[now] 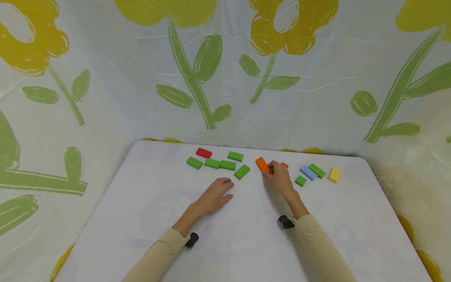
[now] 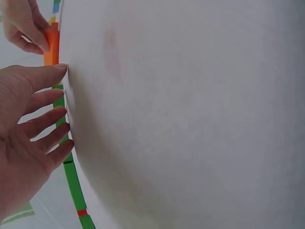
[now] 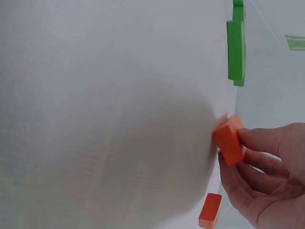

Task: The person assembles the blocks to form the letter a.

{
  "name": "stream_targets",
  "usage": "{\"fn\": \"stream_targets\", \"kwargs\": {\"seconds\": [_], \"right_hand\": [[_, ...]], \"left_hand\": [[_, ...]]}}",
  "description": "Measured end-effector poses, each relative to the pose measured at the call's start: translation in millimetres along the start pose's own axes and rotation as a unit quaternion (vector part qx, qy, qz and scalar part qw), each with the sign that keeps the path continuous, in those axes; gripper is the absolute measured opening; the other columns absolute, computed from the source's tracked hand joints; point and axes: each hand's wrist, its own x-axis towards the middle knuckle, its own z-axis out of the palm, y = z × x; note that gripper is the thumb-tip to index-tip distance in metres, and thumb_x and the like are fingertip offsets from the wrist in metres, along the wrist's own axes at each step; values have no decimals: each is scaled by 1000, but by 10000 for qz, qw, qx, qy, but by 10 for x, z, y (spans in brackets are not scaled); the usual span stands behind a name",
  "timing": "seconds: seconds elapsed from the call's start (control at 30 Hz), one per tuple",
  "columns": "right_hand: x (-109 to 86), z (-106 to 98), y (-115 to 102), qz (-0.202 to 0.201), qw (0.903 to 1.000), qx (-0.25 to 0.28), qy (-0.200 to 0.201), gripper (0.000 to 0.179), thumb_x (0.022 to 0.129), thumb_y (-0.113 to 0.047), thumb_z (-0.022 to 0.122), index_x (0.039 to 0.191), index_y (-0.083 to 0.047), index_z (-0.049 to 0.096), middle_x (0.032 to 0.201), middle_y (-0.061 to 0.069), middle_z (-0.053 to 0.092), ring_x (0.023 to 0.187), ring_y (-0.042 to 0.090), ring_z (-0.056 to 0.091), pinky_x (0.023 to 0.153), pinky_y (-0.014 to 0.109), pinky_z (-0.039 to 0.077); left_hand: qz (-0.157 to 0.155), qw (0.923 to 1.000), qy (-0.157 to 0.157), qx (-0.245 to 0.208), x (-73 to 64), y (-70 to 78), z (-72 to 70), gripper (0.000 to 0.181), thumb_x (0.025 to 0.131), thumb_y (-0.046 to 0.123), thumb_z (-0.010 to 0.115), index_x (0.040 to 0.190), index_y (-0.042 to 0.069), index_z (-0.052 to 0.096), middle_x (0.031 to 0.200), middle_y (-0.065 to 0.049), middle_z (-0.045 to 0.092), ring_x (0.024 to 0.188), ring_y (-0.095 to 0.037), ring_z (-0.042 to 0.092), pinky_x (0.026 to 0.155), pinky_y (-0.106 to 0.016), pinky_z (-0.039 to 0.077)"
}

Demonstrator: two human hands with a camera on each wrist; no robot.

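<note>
Jutting forward from the right hand (image 1: 280,177), an orange block (image 1: 262,163) is pinched; the left hand (image 1: 214,196) is spread.

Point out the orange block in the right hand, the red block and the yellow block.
Held orange block (image 1: 262,163): head view, far part of its top face.
Red block (image 1: 204,152): head view, middle of top face.
Yellow block (image 1: 334,174): head view, middle of top face.

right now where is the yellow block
In the head view, the yellow block is rightmost on the table, just right of the long green block beside the blue block.
</note>
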Motion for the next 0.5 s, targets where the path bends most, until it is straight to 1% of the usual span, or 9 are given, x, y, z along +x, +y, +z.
{"fn": "stream_targets", "kwargs": {"seconds": [0.1, 0.23, 0.37, 0.5], "right_hand": [[-28, -24, -9, -73, 9999, 80, 27, 25, 96, 0, 68, 115, 14, 63, 107, 29, 69, 96, 40, 65, 88, 51, 56], [-63, -47, -23, -46, 9999, 152, -54, 26, 95, 0, 70, 116, 14, 64, 107, 29, 70, 96, 41, 68, 88, 50, 58], [-99, -66, -36, 34, 9998, 187, -102, 27, 94, -3, 73, 114, 14, 66, 104, 27, 70, 94, 40, 69, 85, 49, 59], [-136, -66, -34, 162, 9995, 197, -162, 29, 94, -7, 75, 114, 12, 67, 102, 25, 71, 92, 38, 69, 81, 45, 60]], "left_hand": [[5, 10000, 17, 55, 5, -2, 11, 44, 100, 18, 71, 138, 0, 61, 142, -16, 56, 137, -31, 49, 115, -43, 39], [-35, 10000, 27, 77, 13, 4, 18, 43, 100, 19, 70, 138, 0, 61, 142, -15, 56, 137, -30, 48, 116, -44, 38], [-52, 10000, 75, 16, 17, 31, 21, 42, 100, 18, 69, 137, 0, 62, 141, -15, 57, 136, -30, 49, 115, -44, 39], [-52, 9998, 150, -85, 34, 74, 26, 40, 101, 18, 68, 136, 0, 62, 137, -14, 60, 132, -29, 51, 113, -43, 42]]}}
